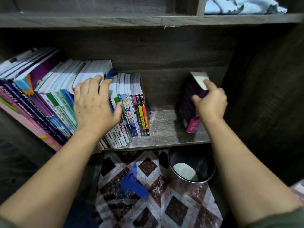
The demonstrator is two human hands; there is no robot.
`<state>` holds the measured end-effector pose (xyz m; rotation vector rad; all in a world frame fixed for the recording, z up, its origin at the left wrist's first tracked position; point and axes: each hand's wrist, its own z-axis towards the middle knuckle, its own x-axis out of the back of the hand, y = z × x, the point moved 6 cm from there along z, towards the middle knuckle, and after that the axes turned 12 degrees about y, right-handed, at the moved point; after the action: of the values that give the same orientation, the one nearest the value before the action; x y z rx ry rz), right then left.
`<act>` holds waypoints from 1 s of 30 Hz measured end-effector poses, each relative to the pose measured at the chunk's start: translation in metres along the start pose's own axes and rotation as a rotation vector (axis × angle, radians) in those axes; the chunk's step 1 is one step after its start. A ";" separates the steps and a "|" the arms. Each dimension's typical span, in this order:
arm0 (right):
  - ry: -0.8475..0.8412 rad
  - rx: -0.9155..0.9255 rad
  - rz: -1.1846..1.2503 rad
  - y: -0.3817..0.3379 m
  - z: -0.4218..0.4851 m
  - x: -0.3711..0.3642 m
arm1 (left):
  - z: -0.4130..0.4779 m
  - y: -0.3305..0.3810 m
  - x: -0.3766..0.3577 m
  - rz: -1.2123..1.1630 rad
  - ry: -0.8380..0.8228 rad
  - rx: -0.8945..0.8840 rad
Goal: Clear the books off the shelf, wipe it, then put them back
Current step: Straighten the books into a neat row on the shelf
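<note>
While our left hand (95, 104) lies with fingers spread across the spines of the leaning row of books (54, 99), likely to keep it from toppling, our right hand (211, 101) pinches a purple book (189, 102) upright, thumb on its cover and forefinger on its top edge. It stands apart on the bare shelf (164, 127), seemingly going back in place or coming out; we cannot tell which.

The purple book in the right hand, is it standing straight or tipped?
Tipped. The purple book leans with its top toward the right, its bottom corner on the shelf, while the right hand grips its upper end.
</note>
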<state>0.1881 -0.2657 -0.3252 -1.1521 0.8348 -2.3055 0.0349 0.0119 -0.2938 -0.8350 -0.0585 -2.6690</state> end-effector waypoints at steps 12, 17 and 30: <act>-0.241 0.283 0.199 -0.077 -0.073 -0.086 | -0.007 -0.015 -0.001 -0.017 -0.088 -0.150; -0.811 0.187 0.346 -0.065 -0.059 -0.087 | -0.009 -0.016 -0.004 -0.004 -0.102 -0.181; -0.890 0.362 -0.600 -0.068 -0.130 -0.102 | -0.019 -0.020 -0.013 -0.024 -0.020 -0.208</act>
<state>0.1318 -0.1129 -0.3982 -2.1621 -0.2796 -1.8425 0.0277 0.0320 -0.3154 -0.9283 0.2096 -2.7224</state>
